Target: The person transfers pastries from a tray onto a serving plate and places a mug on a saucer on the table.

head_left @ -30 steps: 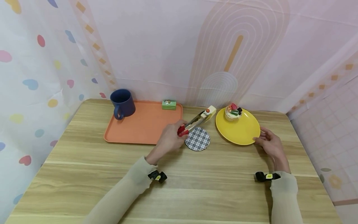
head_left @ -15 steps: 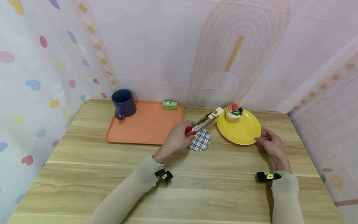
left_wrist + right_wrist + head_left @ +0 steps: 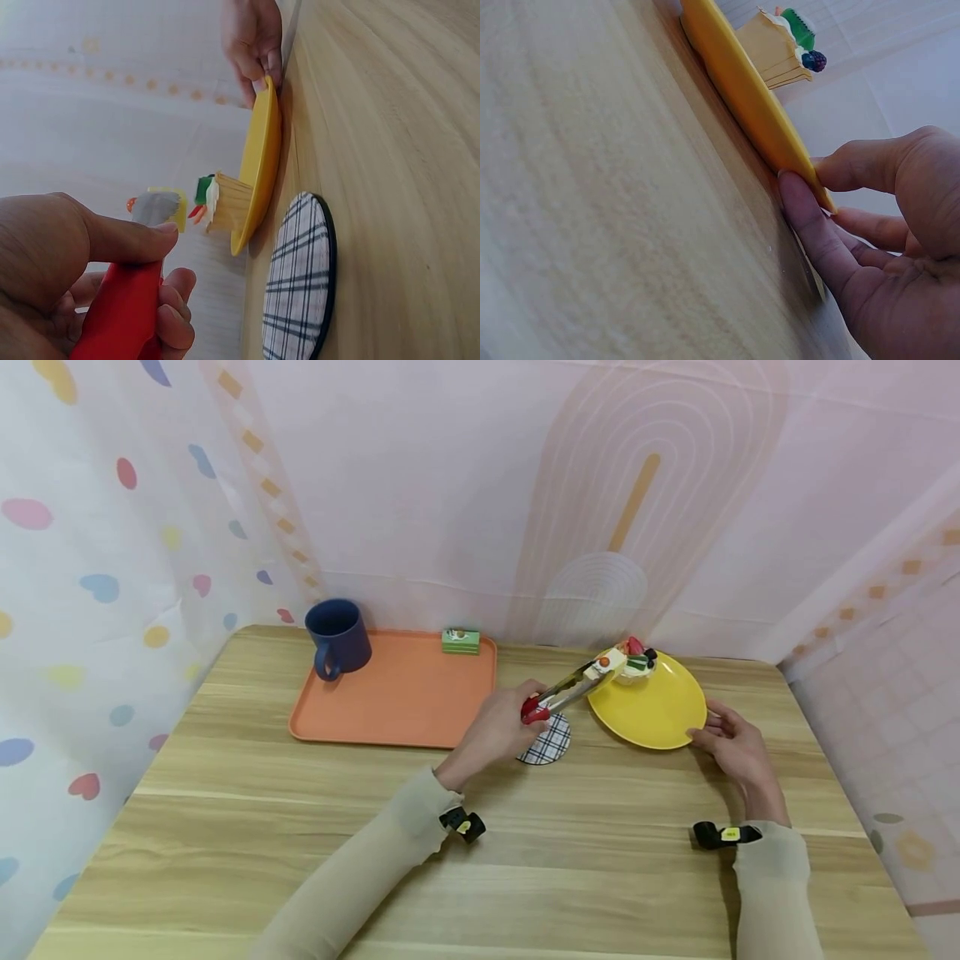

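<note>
My left hand (image 3: 501,725) grips the red handles of metal tongs (image 3: 567,690) over the checkered round coaster (image 3: 553,745). Held in the tongs' tips is a small pale cake piece (image 3: 606,665) topped with an orange-red ball. It hangs over the left edge of a yellow plate (image 3: 651,720), overlapping a fruit-topped cupcake (image 3: 639,672) that stands on the plate. In the left wrist view the cake piece (image 3: 180,208) is apart from the cupcake (image 3: 229,204). My right hand (image 3: 738,752) pinches the plate's right rim between thumb and fingers.
An orange tray (image 3: 397,706) lies on the left of the wooden table. On it are a dark blue mug (image 3: 341,639) at the back left and a green cake block (image 3: 461,642) at the back right. A patterned curtain (image 3: 435,510) borders the table's far edge.
My left hand has moved right with the tongs and cake piece, from above the coaster's far side to over the plate's left edge. The right hand stays at the rim.
</note>
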The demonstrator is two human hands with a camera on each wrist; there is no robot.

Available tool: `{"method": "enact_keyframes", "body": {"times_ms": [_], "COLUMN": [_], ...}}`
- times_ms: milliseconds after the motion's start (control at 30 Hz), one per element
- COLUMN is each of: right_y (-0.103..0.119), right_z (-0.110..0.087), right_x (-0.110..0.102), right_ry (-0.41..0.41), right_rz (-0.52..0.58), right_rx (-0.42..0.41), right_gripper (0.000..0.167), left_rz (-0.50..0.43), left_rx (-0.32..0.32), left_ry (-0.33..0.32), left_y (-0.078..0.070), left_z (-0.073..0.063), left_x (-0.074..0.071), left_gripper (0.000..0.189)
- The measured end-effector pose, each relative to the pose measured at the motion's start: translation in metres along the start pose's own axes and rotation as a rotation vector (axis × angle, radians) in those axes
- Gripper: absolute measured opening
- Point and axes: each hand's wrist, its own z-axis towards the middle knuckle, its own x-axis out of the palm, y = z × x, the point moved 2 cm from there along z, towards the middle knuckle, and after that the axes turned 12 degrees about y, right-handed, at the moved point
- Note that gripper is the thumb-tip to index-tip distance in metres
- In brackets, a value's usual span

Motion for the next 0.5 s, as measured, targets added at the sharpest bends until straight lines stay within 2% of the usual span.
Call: {"method": "enact_keyframes", "body": {"times_ms": [233, 500], "right_y": [0.000, 0.000], "right_z": [0.001, 0.000], "right_x": [0.002, 0.002], "right_ry": [0.002, 0.002], "right_rz": [0.001, 0.003], "right_rx": [0.004, -0.001], "right_gripper": [0.074, 0.074], "left_rz": [0.027, 0.075], "left_rx": [0.024, 0.020], "left_ry": [0.002, 0.022], "left_y": [-0.007, -0.018], "left_z": [0.005, 0.012], "left_x": [0.003, 0.007], "left_gripper": [0.044, 0.045]}}
